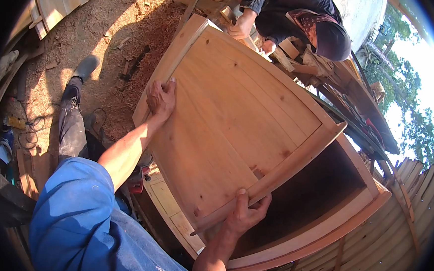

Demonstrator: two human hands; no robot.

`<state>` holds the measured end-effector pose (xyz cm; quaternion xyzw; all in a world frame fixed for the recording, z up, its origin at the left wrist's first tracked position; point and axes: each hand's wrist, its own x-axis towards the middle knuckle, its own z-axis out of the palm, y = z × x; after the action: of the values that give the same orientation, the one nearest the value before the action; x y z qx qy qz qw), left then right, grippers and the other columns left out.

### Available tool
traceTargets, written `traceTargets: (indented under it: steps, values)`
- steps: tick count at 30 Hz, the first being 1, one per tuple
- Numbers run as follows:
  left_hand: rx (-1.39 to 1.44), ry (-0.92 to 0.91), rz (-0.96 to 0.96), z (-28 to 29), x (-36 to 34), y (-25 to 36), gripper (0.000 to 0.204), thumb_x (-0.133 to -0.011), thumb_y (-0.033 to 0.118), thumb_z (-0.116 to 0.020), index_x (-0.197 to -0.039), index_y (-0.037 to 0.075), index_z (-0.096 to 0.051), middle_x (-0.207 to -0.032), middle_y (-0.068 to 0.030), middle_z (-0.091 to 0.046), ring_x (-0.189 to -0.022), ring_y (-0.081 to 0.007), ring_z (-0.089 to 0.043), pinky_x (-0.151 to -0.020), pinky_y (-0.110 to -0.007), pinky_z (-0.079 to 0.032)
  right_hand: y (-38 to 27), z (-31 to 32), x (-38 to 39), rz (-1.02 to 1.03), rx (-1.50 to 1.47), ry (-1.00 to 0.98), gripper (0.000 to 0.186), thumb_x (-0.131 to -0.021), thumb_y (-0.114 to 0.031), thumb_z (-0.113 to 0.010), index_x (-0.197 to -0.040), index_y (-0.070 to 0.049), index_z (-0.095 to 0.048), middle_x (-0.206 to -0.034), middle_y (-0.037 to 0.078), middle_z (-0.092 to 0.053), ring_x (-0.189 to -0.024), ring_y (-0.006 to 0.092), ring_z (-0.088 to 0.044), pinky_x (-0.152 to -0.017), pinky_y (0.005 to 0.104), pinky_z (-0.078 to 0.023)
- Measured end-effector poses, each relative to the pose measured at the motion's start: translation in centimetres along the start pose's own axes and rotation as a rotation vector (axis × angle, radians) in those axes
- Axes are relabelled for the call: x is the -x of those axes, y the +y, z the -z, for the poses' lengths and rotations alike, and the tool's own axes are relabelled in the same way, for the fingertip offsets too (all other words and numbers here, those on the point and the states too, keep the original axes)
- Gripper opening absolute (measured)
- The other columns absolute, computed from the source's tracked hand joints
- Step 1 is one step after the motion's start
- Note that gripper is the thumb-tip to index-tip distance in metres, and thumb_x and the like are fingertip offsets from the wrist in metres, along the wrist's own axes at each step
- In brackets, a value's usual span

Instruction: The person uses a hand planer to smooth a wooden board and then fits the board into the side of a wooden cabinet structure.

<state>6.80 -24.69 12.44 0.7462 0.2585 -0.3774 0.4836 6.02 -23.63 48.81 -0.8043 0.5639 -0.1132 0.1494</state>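
Note:
A broad wooden panel (228,121) with a raised frame, perhaps a cabinet door or side, lies tilted in front of me. My left hand (162,101) is closed over the frame strip at its left edge. Along the near edge runs a projecting wooden lip; my right hand (246,216) grips it, thumb on top, with some fingers hidden. Beyond the lip opens the dark inside of a wooden cabinet body (297,240), whose pale rim curves round at the lower right. Part of another panelled wooden piece (179,221) shows below the panel.
At the far edge another person (303,21) bends over, hands on a wooden piece I cannot make out. Scrap boards (335,75) pile up behind. Wood shavings (123,87) cover the ground at left, near my boot (86,68). Corrugated sheeting (369,249) stands at lower right.

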Motion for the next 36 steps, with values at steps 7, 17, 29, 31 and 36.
traceTargets:
  steps: [7,17,29,31,36]
  values:
    - [-0.036,0.009,-0.011,-0.4,-0.4,-0.5,0.055,-0.094,0.056,-0.057,-0.094,0.001,-0.056,-0.102,-0.0223,-0.06,-0.107,-0.042,-0.054,-0.091,-0.054,-0.043,0.0,0.2,0.1,-0.022,0.024,-0.016,0.042,-0.083,-0.004,-0.066,-0.122,0.006,-0.054,-0.106,0.011,-0.061,-0.091,0.0168,-0.057,-0.08,0.0301,-0.048]
    - [-0.061,-0.019,0.025,-0.7,-0.5,-0.2,0.053,-0.094,0.057,-0.056,-0.096,0.004,-0.056,-0.111,-0.0205,-0.059,-0.112,-0.0407,-0.053,-0.092,-0.054,-0.044,0.5,0.6,-0.3,-0.009,-0.013,-0.028,0.051,-0.079,-0.002,-0.067,-0.126,0.004,-0.052,-0.109,0.013,-0.06,-0.095,0.0191,-0.059,-0.082,0.0321,-0.049]
    - [-0.038,-0.057,0.053,0.2,-0.1,0.3,0.053,-0.096,0.056,-0.053,-0.098,0.003,-0.056,-0.111,-0.0198,-0.059,-0.114,-0.0403,-0.052,-0.092,-0.057,-0.045,-3.2,-0.8,-5.8,0.18,-0.272,-0.156,0.065,-0.08,-0.021,-0.073,-0.134,0.005,-0.049,-0.112,0.013,-0.06,-0.102,0.0212,-0.059,-0.092,0.0345,-0.047]
    - [-0.087,-0.03,0.03,-0.6,-0.3,-0.5,0.053,-0.096,0.055,-0.053,-0.099,0.003,-0.056,-0.112,-0.0194,-0.059,-0.115,-0.0403,-0.052,-0.092,-0.058,-0.044,-6.6,-2.6,-8.9,0.159,-0.184,-0.139,0.067,-0.079,-0.024,-0.076,-0.133,0.006,-0.05,-0.104,0.013,-0.063,-0.096,0.0209,-0.061,-0.087,0.0342,-0.05]
    - [-0.079,-0.03,0.032,-0.2,0.4,0.1,0.051,-0.097,0.054,-0.052,-0.098,0.003,-0.056,-0.111,-0.019,-0.059,-0.115,-0.0405,-0.052,-0.091,-0.058,-0.045,-10.7,-3.4,-12.2,0.005,0.021,0.019,0.057,-0.076,-0.018,-0.077,-0.121,0.01,-0.055,-0.09,0.014,-0.065,-0.074,0.0233,-0.063,-0.068,0.0361,-0.053]
